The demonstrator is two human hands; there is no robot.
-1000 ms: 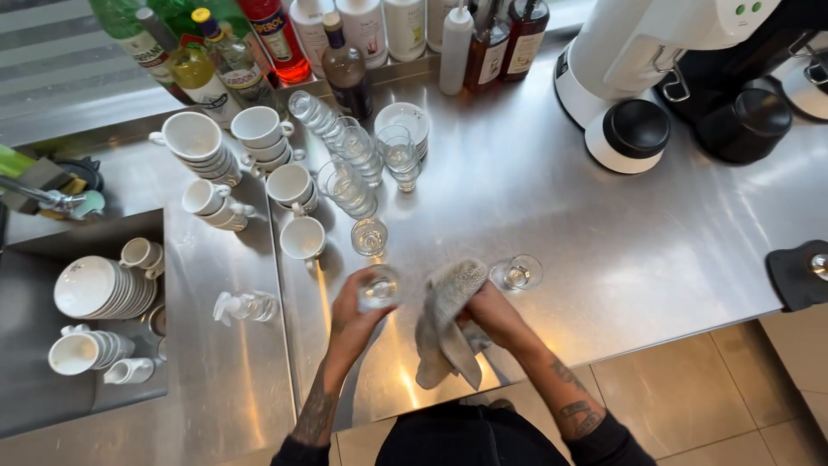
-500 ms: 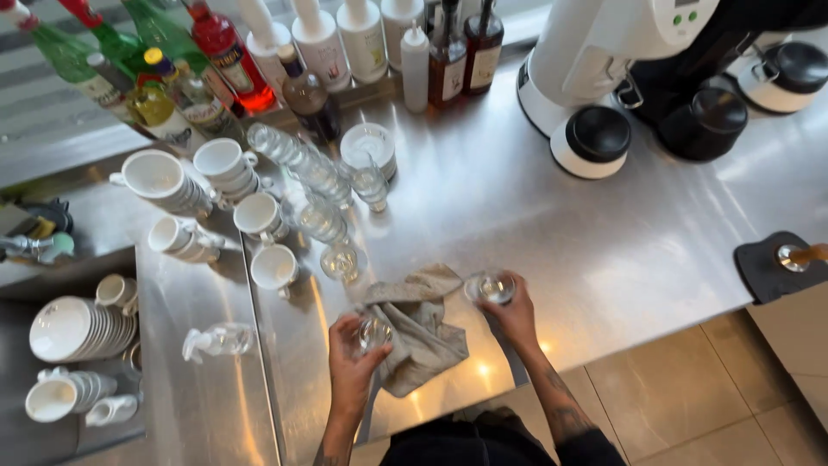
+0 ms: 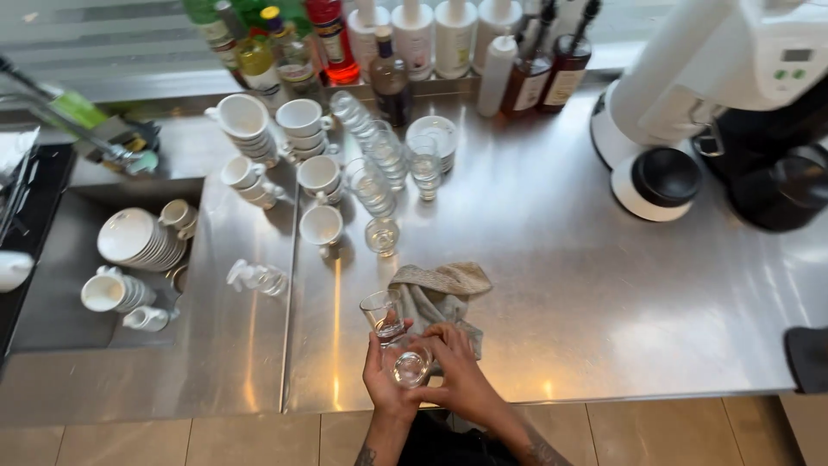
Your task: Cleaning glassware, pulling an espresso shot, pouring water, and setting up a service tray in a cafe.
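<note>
Both hands have come together since half a second ago, when they were apart, one glass in each with the cloth between them. Now the left hand (image 3: 385, 380) and right hand (image 3: 457, 371) meet at the near edge of the steel counter (image 3: 604, 293), just in front of the grey cloth (image 3: 440, 289). The left hand's fingers curl around an upright small glass (image 3: 384, 315). A second glass (image 3: 410, 366), tipped with its mouth toward the camera, is clasped between both hands. The cloth lies crumpled on the counter, touching the right hand. Beyond the cloth stand rows of glasses (image 3: 375, 164) and white cups (image 3: 302, 147).
</note>
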